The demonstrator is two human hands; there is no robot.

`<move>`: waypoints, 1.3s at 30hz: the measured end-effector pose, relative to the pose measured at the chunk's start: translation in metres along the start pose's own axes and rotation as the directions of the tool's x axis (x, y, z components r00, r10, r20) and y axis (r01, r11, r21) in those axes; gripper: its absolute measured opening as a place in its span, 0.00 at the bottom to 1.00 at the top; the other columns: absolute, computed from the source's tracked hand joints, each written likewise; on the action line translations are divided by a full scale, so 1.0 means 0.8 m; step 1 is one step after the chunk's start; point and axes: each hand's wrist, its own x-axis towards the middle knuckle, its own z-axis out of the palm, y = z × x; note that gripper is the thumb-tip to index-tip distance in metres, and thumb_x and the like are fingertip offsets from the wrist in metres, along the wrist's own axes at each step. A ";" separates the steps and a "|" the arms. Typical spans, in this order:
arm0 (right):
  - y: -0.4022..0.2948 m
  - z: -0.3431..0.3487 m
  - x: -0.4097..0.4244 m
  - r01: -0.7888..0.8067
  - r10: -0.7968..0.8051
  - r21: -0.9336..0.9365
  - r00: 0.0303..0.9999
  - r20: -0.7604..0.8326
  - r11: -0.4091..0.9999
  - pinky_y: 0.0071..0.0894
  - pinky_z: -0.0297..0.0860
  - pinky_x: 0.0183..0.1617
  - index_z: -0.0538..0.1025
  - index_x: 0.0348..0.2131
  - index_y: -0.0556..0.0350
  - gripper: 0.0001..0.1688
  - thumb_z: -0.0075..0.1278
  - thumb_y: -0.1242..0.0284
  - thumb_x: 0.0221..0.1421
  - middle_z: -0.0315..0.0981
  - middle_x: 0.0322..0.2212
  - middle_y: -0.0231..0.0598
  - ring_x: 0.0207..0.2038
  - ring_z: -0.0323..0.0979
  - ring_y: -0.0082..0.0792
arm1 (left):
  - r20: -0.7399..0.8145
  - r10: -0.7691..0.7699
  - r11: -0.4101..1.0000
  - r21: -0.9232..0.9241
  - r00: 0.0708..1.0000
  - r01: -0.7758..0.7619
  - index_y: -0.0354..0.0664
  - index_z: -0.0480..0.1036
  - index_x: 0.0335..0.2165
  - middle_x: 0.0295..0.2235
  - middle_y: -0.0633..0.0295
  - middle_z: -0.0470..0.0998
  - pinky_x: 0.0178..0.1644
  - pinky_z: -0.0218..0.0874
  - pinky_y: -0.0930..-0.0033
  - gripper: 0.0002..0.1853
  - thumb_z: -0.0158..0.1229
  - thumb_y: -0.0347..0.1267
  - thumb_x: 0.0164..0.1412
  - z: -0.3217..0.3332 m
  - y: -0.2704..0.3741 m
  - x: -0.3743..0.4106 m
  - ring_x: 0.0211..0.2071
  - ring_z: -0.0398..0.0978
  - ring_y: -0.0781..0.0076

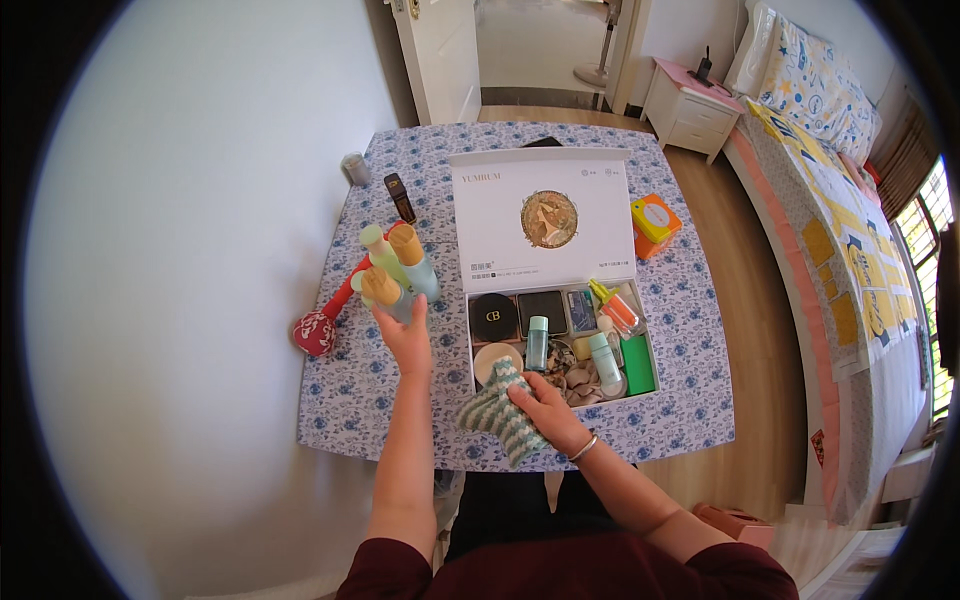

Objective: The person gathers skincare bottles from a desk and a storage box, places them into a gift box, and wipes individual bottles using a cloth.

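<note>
My left hand [405,341] is around the lower part of a small bottle with a wood-look cap [384,286], thumb on one side and fingers on the other. Against it stand a taller blue bottle [420,274] with a similar cap and a pale green bottle [386,255]. In my right hand [551,416] is a green-and-white striped cloth [502,420], hanging over the near edge of an open white box [469,330]. Inside the box are a black round compact [493,315], a small teal bottle [537,345], a pale tube [604,360] and a scrunchie [585,381].
A red-handled massage hammer [315,331] lies at the left, behind the bottles. Farther back are a black cosmetic box [399,196] and a grey jar [356,169] near the wall. An orange-and-yellow box [656,225] sits right of the raised lid [544,217]. A bed [795,247] stands to the right.
</note>
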 end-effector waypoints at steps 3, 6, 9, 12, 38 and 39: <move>0.008 -0.006 0.003 0.007 -0.007 0.027 1.000 -0.012 1.000 0.16 0.60 0.31 0.64 0.40 0.59 0.21 0.43 0.61 0.53 0.64 0.26 0.28 0.28 0.61 0.15 | 0.032 -0.019 1.000 0.023 0.999 0.018 0.35 0.51 0.49 0.44 0.58 0.62 0.48 0.51 0.71 0.32 0.57 0.27 0.47 0.002 -0.004 0.009 0.44 0.61 0.70; 0.005 -0.005 -0.001 -0.008 0.007 0.011 1.000 0.014 1.000 0.17 0.60 0.32 0.64 0.40 0.59 0.21 0.42 0.61 0.53 0.64 0.26 0.28 0.29 0.60 0.15 | 0.044 0.006 1.000 0.022 0.999 -0.007 0.35 0.51 0.48 0.44 0.57 0.63 0.48 0.51 0.71 0.31 0.57 0.28 0.47 0.000 -0.021 0.014 0.44 0.62 0.70; -0.002 -0.004 -0.003 0.037 -0.037 -0.069 0.999 -0.001 0.997 0.17 0.60 0.33 0.64 0.40 0.59 0.21 0.42 0.61 0.53 0.64 0.27 0.28 0.30 0.60 0.15 | 0.074 -0.036 0.999 0.022 0.997 0.035 0.36 0.52 0.48 0.44 0.57 0.63 0.48 0.51 0.70 0.30 0.57 0.29 0.48 0.002 -0.011 0.012 0.44 0.62 0.71; 0.008 -0.007 0.000 0.039 -0.040 -0.019 0.999 -0.002 0.999 0.16 0.60 0.34 0.64 0.40 0.59 0.20 0.42 0.62 0.54 0.64 0.28 0.28 0.31 0.60 0.15 | 0.123 -0.083 0.996 0.044 0.989 0.078 0.37 0.52 0.48 0.43 0.57 0.63 0.47 0.52 0.71 0.30 0.56 0.30 0.48 -0.004 -0.012 0.013 0.43 0.62 0.70; -0.032 -0.096 -0.086 0.346 -0.261 0.093 0.834 -0.486 0.933 0.14 0.61 0.32 0.62 0.41 0.57 0.16 0.34 0.66 0.58 0.65 0.30 0.28 0.30 0.61 0.13 | 0.609 -0.183 0.827 0.519 0.771 -0.214 0.35 0.53 0.49 0.38 0.49 0.66 0.36 0.62 0.64 0.25 0.43 0.38 0.56 0.067 0.041 -0.161 0.35 0.69 0.56; -0.035 -0.092 -0.088 0.343 -0.274 0.063 0.837 -0.474 0.937 0.14 0.61 0.32 0.61 0.42 0.58 0.16 0.35 0.67 0.57 0.64 0.30 0.28 0.30 0.61 0.13 | 0.605 -0.277 0.901 0.432 0.746 -0.017 0.35 0.53 0.49 0.39 0.50 0.66 0.39 0.60 0.66 0.24 0.42 0.38 0.57 0.063 0.048 -0.166 0.37 0.68 0.59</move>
